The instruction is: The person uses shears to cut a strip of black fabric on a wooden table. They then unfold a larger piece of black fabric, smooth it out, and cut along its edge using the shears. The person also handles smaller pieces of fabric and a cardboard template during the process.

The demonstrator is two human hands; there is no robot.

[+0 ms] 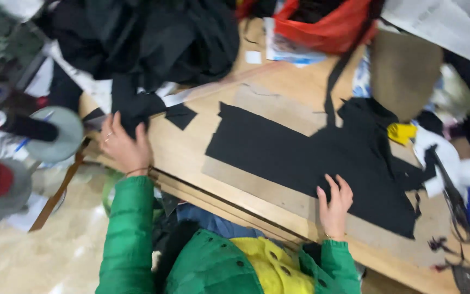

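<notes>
A: In the head view, what is seen done?

B: A large flat black fabric panel [305, 155] is laid on the wooden table [191, 158]; the right hand [334, 204] is pressed on it, fingers spread, nothing grasped. A small black cloth scrap [133, 111] at the table's edge is touched by the left hand [125, 146], grip unclear. More black pieces appear uncut.

A: Packages?

B: A red plastic bag [327, 24] and white printed sheets [436, 22] are seen at the far side.
</notes>
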